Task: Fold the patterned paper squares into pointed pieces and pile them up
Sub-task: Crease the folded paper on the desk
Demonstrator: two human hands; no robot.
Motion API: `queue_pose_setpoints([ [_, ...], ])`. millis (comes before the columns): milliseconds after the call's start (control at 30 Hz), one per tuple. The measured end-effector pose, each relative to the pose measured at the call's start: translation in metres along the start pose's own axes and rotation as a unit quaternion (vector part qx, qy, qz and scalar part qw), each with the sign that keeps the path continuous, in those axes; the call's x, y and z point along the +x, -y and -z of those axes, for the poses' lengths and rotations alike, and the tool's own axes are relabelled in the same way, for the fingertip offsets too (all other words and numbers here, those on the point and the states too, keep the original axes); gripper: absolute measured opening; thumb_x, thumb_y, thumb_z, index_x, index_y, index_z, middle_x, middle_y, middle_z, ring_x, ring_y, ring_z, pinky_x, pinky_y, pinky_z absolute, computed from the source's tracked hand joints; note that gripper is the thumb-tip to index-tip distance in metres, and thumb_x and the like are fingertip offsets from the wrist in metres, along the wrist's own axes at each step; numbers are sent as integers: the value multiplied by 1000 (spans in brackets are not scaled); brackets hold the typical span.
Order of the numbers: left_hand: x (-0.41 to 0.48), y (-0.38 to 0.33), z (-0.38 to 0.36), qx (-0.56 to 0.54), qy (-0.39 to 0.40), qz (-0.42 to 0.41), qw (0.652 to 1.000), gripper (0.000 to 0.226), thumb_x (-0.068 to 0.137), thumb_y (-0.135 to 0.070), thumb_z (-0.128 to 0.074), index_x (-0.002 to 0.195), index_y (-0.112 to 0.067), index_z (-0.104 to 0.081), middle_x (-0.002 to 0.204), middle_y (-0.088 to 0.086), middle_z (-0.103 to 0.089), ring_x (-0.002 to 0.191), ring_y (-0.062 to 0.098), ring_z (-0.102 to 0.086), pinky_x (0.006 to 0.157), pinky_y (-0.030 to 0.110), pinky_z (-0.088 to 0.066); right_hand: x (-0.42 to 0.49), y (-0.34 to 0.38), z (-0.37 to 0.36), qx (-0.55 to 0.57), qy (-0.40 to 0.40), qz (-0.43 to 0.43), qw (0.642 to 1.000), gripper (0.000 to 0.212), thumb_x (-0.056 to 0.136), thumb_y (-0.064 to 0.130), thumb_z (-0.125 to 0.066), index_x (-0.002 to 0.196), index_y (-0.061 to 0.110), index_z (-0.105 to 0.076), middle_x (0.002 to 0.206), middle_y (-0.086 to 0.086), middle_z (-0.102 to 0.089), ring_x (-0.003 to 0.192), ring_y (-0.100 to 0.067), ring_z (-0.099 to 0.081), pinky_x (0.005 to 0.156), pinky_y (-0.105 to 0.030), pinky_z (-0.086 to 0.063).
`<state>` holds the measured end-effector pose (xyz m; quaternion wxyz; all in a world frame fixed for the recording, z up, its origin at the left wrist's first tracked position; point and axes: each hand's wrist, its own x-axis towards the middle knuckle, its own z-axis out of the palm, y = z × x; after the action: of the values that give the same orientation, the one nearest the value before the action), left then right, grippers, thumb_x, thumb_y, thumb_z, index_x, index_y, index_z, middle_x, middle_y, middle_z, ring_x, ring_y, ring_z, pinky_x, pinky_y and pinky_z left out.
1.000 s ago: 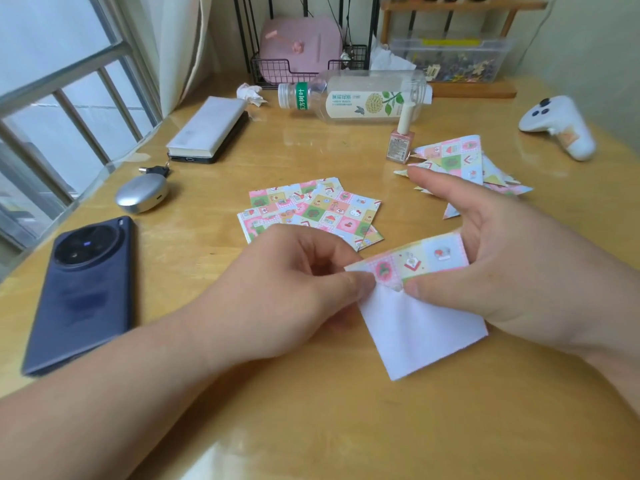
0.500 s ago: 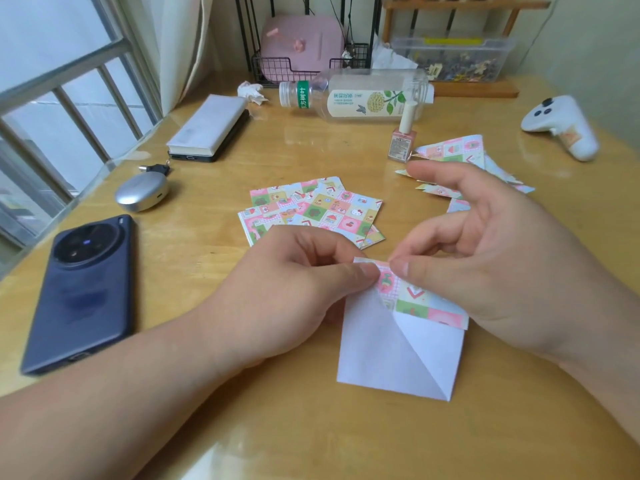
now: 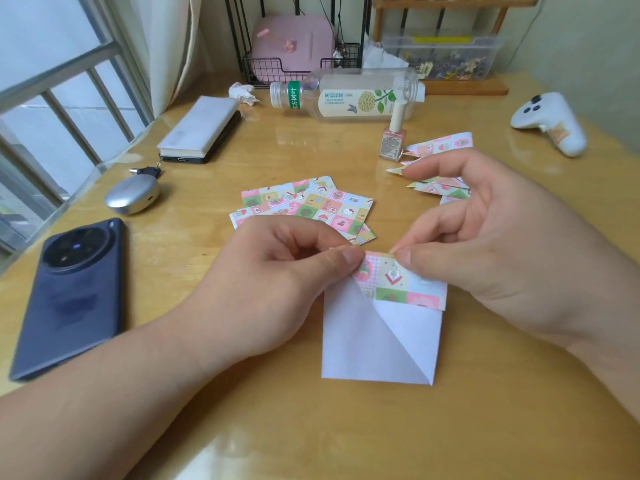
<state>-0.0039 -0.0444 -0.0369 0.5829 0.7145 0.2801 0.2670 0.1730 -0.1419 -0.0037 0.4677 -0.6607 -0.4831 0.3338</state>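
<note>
Paper square (image 3: 381,337), white side up with its patterned top strip folded down, lies on the table (image 3: 346,431) between the hands. Left hand (image 3: 277,282) pinches the strip's left corner; right hand (image 3: 485,258) pinches its upper edge (index finger raised). Beyond, I see unfolded squares (image 3: 311,206) and folded pieces (image 3: 440,147).

left hand (image 3: 277,282) and right hand (image 3: 502,258) pinching half-folded paper square (image 3: 381,327), paper stack (image 3: 311,206) behind
</note>
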Motion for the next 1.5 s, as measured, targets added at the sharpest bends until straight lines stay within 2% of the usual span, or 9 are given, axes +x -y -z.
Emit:
queue_pose_setpoints([
  [167, 1, 1, 4, 13, -2, 3, 1000, 30, 79, -39, -73, 77, -9, -76, 83, 35, -65, 71, 28, -51, 65, 63, -45, 2, 1, 15, -20, 11, -22, 999, 56, 71, -3, -73, 112, 30, -54, 76, -10, -76, 65, -21, -66, 78, -45, -50],
  [367, 7, 3, 14, -25, -29, 13, 999, 20, 79, -26, -70, 76, -7, -77, 73, 18, -71, 64, 17, -56, 63, 28, -41, 13, -9, 43, -89, -77, -12, 993, 46, 58, 19, -74, 99, 36, -63, 79, -8, -76, 73, -31, -71, 90, -62, -52],
  [500, 4, 4, 5, -26, 0, 23, 999, 21, 81, -28, -71, 79, -8, -77, 82, 18, -75, 69, 20, -62, 67, 32, -45, 7, -7, 19, 58, 21, 7, 998, 29, 69, 23, -82, 96, 14, -75, 85, -10, -77, 81, -20, -73, 76, -35, -58],
  [633, 0, 2, -3, -24, 18, 16, 999, 16, 87, -17, -75, 78, -4, -76, 66, 7, -71, 55, 9, -58, 55, 16, -43, 2, -10, -6, -24, 48, 38, 998, 3, 80, 19, -79, 82, 17, -80, 74, 2, -75, 70, -6, -67, 58, -19, -55],
  [833, -2, 0, -2, 51, 21, -2, 999, 20, 77, -18, -60, 71, -7, -76, 63, 13, -64, 58, 12, -50, 55, 25, -39, 0, -9, -5, -85, 53, 69, 993, 6, 77, 23, -76, 73, 20, -77, 66, 11, -72, 63, -2, -64, 58, -19, -53],
  [1033, -2, -3, 2, 34, 47, -1, 998, 22, 75, -11, -55, 65, -2, -73, 60, 13, -69, 53, 21, -65, 58, 29, -54, -1, -5, 5, -111, 71, 60, 989, 5, 78, 24, -80, 74, 23, -77, 65, -3, -71, 64, -29, -67, 58, -43, -56],
  [1200, 8, 2, 24, -18, -25, -10, 999, 18, 72, -5, -56, 70, 3, -72, 64, 18, -69, 52, 29, -63, 53, 30, -53, 3, -1, 24, -30, 44, -2, 999, 9, 71, 21, -86, 71, 18, -77, 62, -7, -68, 56, -9, -59, 46, -17, -48],
  [1400, -1, 2, 10, 38, 106, -133, 985, 29, 81, 0, -73, 110, -3, -68, 101, 13, -70, 90, 33, -68, 82, 52, -56, 2, -5, 15, 6, 134, -37, 990, 15, 68, 24, -78, 74, 11, -75, 62, -5, -61, 57, -7, -53, 46, -15, -44],
  [1500, 0, 2, 10, 90, 127, -176, 972, 18, 85, -7, -73, 101, -1, -72, 98, 8, -70, 92, 24, -68, 81, 33, -55, 2, -6, 12, 6, 140, -18, 990, 16, 69, 27, -75, 76, 12, -75, 63, -4, -59, 58, -6, -52, 48, -15, -45],
])
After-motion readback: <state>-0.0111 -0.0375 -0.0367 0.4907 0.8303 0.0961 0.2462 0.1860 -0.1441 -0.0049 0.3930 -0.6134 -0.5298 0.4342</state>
